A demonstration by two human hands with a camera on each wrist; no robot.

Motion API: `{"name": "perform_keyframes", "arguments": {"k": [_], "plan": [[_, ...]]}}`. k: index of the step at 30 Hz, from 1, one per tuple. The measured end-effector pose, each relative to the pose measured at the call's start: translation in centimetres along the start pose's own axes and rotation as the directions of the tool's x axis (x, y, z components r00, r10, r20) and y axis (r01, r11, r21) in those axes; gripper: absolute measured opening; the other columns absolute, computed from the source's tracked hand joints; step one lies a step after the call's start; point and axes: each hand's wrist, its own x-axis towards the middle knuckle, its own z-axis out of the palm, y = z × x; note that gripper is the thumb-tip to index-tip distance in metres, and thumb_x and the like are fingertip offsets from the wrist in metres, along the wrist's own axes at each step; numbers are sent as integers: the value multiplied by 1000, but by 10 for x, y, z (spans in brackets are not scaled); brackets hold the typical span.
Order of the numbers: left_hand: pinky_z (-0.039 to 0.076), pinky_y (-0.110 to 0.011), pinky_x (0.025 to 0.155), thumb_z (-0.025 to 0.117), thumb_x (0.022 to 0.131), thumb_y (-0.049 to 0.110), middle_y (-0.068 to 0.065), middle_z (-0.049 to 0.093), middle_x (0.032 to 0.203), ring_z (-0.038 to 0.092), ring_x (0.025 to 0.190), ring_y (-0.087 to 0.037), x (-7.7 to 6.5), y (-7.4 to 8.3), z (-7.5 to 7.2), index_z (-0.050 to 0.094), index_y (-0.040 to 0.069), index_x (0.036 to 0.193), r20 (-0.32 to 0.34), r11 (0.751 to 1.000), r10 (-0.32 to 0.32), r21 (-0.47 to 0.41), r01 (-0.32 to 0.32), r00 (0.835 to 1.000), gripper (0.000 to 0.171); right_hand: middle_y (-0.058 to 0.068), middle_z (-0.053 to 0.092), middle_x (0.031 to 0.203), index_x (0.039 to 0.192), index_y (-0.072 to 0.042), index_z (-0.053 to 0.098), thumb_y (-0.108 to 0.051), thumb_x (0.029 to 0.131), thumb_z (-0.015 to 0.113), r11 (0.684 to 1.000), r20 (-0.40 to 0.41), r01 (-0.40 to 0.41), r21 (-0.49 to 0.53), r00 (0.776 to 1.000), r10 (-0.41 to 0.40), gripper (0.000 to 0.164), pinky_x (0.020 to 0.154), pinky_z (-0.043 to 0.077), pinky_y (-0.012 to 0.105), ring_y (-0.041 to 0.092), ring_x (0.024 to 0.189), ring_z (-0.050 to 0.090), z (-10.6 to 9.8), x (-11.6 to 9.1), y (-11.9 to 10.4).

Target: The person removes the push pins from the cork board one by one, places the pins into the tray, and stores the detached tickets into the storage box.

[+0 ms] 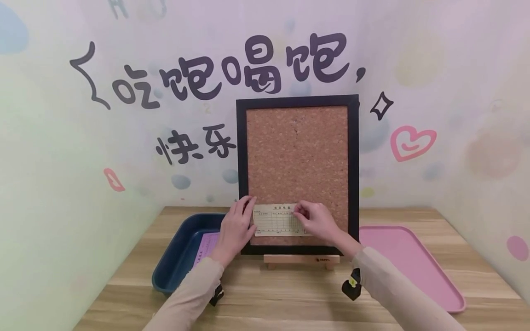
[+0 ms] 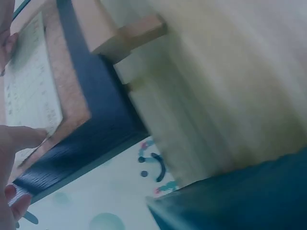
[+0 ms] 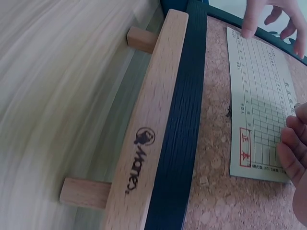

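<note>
A pale yellow-green receipt slip (image 1: 271, 221) with a printed grid and a red stamped box lies flat against the lower part of a cork board (image 1: 297, 156). My left hand (image 1: 237, 226) is at the board's left side. Its straight thumb (image 3: 250, 24) presses the slip's end, while the other fingers reach over the black frame (image 1: 353, 161). Curled at the slip's upper edge, my right hand (image 1: 319, 220) pinches a small pin-like thing against the paper, mostly covered by the fingertips. In the right wrist view, its curled fingers (image 3: 292, 139) overlap the slip's edge.
The board leans on a small wooden easel (image 1: 301, 259) on a wood-grain table (image 1: 290, 303). To the left stands a dark blue tray (image 1: 165, 271) with a purple printed slip (image 1: 205, 246) inside. A pink tray (image 1: 414, 266) lies to the right. A decorated wall (image 1: 198, 37) rises behind.
</note>
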Motion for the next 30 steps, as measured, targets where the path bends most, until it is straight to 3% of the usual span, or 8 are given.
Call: {"name": "perform_keyframes", "arguments": {"k": [3, 11, 16, 24, 30], "plan": [[50, -27, 65, 78, 65, 15, -13, 52, 114, 50, 95, -23, 8, -2, -2, 51, 1, 125, 26, 1000, 3, -5, -3, 1000, 67, -7, 51, 62, 79, -11, 61, -8, 84, 63, 1000, 16, -20, -5, 1000, 20, 6, 48, 36, 21, 7, 53, 43, -2, -1, 1], [50, -26, 63, 81, 66, 22, -9, 55, 104, 49, 88, -21, 20, -4, -5, 52, 3, 113, 134, 997, -61, -35, 67, 989, 58, -7, 52, 62, 79, -11, 61, -9, 84, 63, 999, 10, -25, -21, 1000, 25, 6, 48, 36, 21, 8, 53, 43, -3, -1, 1], [48, -25, 60, 80, 66, 21, -7, 54, 96, 46, 81, -19, 23, -1, -7, 54, 5, 108, 193, 996, -53, -59, 65, 980, 52, -7, 52, 62, 78, -12, 61, -10, 84, 63, 999, 7, -24, -37, 1000, 25, 6, 48, 37, 21, 8, 53, 43, -2, -2, 2], [46, -25, 61, 80, 66, 21, -6, 53, 93, 45, 79, -18, 26, -1, -6, 57, 6, 99, 185, 999, 5, -48, 4, 983, 43, -10, 50, 60, 77, -13, 60, -10, 84, 63, 999, -6, 7, -31, 1000, -7, 8, 46, 35, 21, 6, 50, 41, -2, -1, 3], [45, -25, 56, 81, 65, 20, -4, 50, 89, 43, 76, -18, 27, -1, -7, 57, 8, 87, 169, 995, 8, -99, 9, 986, 36, -10, 50, 59, 77, -13, 60, -9, 83, 63, 1000, -6, 15, -26, 1000, -16, 8, 45, 35, 21, 5, 49, 41, -1, -1, 3]]}}
